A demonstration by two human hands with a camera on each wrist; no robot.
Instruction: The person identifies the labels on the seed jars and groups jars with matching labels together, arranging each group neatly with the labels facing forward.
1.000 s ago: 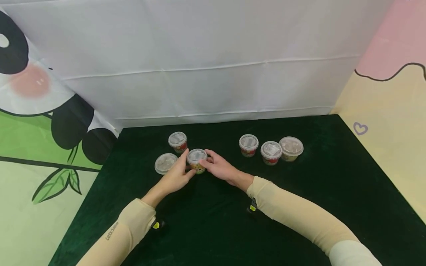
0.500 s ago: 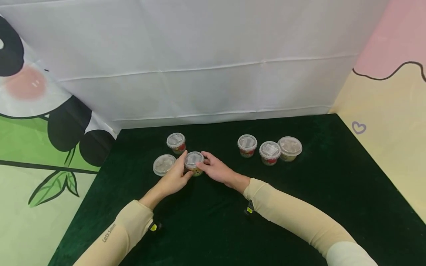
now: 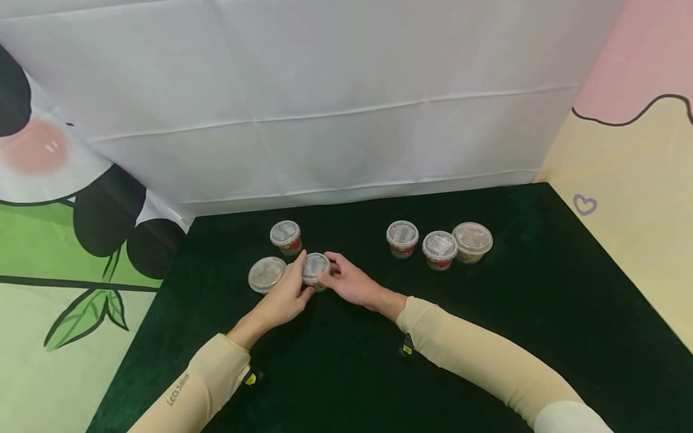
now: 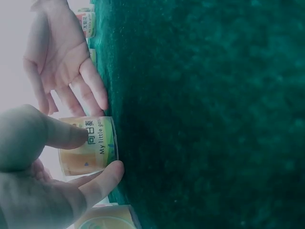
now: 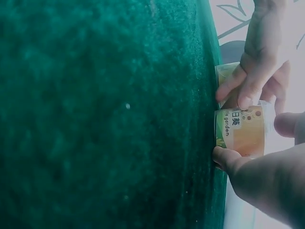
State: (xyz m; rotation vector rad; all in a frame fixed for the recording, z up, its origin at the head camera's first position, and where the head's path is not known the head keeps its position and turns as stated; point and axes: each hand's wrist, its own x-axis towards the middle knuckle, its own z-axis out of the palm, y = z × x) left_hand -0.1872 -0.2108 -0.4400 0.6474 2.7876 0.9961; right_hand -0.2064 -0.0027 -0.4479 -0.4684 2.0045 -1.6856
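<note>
Grip: we hold the small orange-labelled plastic cup with a clear lid [image 3: 316,269] between both hands; our left hand [image 3: 285,294] curls thumb and fingers round its near-left side, our right hand [image 3: 351,281] pinches its right side with the fingertips.
Where the cup is: upright on the dark green velvet tabletop [image 3: 487,337], its base on the cloth in both wrist views [image 4: 88,145] [image 5: 240,131].
Doing it well: we judge that pressure should stay even from both sides and low on the wall, since a thin plastic cup may buckle or tip if squeezed near the lid.
Contents in the grip: the printed label hides what is inside; the lid sits flat and closed.
Just left of the grip: a wider clear-lidded tub [image 3: 266,274], close to our left fingers; its contents cannot be told.
Just beyond the grip: a red-labelled lidded cup [image 3: 286,237], apart from the held one.
Well right of the grip: a row of three, two red-labelled lidded cups [image 3: 402,238] [image 3: 439,249] and a wider pale lidded tub [image 3: 472,242], standing nearly shoulder to shoulder.
Beyond everything: a creased white cloth backdrop [image 3: 346,102].
</note>
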